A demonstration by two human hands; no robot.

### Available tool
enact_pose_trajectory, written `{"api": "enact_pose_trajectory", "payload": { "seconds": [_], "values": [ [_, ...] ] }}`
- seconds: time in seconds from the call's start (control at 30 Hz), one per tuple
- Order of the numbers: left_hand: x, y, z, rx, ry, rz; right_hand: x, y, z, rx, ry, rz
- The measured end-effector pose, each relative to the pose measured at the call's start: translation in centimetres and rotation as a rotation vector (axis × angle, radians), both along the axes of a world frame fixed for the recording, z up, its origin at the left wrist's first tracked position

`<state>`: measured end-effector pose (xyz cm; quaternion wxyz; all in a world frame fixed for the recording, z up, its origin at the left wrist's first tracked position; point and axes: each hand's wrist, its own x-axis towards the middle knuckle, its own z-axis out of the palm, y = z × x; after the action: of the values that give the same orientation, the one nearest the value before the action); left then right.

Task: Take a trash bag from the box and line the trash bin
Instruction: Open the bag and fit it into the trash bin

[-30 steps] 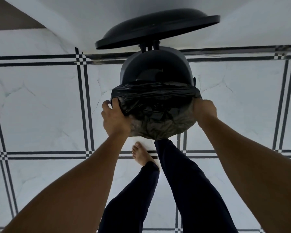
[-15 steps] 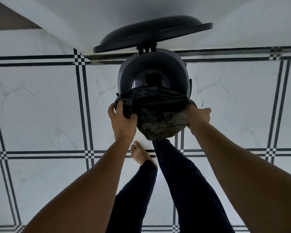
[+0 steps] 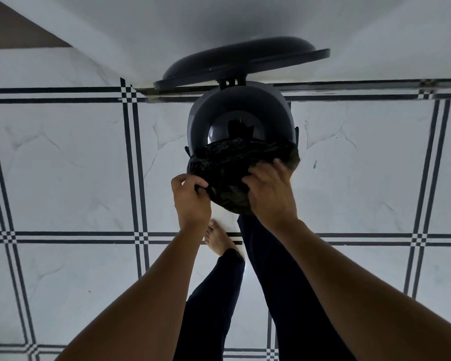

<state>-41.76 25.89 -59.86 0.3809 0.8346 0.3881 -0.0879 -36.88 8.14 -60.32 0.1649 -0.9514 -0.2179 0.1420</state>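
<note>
A round dark grey trash bin (image 3: pixel 241 110) stands on the tiled floor with its lid (image 3: pixel 241 62) raised against the wall. A black trash bag (image 3: pixel 227 165) is draped over the bin's near rim, bunched and crinkled; the far half of the opening is uncovered and shows the dark inside. My left hand (image 3: pixel 190 199) pinches the bag's edge at the near left. My right hand (image 3: pixel 270 194) grips the bag at the near right, fingers spread over the plastic. The box is out of sight.
White marble floor tiles (image 3: pixel 63 165) with black line borders surround the bin. A white wall (image 3: pixel 219 19) rises right behind it. My legs in dark trousers (image 3: pixel 279 282) and a bare foot (image 3: pixel 219 241) stand just before the bin.
Both hands have moved inward along the near rim, closer together. The right hand has shifted from the bin's right side onto the front of the bag. The bag is more bunched.
</note>
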Motion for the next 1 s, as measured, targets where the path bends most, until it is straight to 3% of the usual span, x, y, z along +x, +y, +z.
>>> {"api": "enact_pose_trajectory", "payload": {
  "seconds": [0.1, 0.27, 0.4, 0.47, 0.53, 0.63, 0.7, 0.87, 1.0],
  "values": [
    [-1.0, 0.4, -0.6, -0.010, 0.035, -0.171, -0.7, 0.1, -0.6, -0.078, 0.241, 0.083],
    [-1.7, 1.8, -1.8, 0.095, 0.258, -0.342, -0.8, -2.0, -1.2, -0.172, 0.418, -0.322],
    [-0.7, 2.1, -2.5, 0.021, 0.464, -0.256, 1.2, -1.5, -1.5, 0.131, 0.755, -0.963],
    [0.7, 2.0, -2.9, -0.062, 0.544, -0.141, 2.3, -1.1, -1.9, 0.397, 0.798, -1.311],
    [2.3, 2.1, -3.1, -0.213, 0.580, 0.137, 3.6, -0.7, -2.4, 0.551, 0.792, -1.487],
    [4.4, 2.3, -2.4, -0.508, 0.480, 0.734, 5.8, -0.1, -2.4, 0.561, 0.751, -1.514],
    [5.5, 2.6, -2.3, -0.602, 0.304, 0.904, 7.3, -0.1, -2.4, 0.576, 0.701, -1.493],
    [7.2, 3.8, -2.9, -0.561, 0.004, 0.968, 11.0, -0.1, -2.5, 0.560, 0.597, -1.451],
    [8.4, 4.6, -3.3, -0.493, -0.042, 0.885, 11.2, 0.1, -3.1, 0.420, 0.526, -1.387]
  ]
}}
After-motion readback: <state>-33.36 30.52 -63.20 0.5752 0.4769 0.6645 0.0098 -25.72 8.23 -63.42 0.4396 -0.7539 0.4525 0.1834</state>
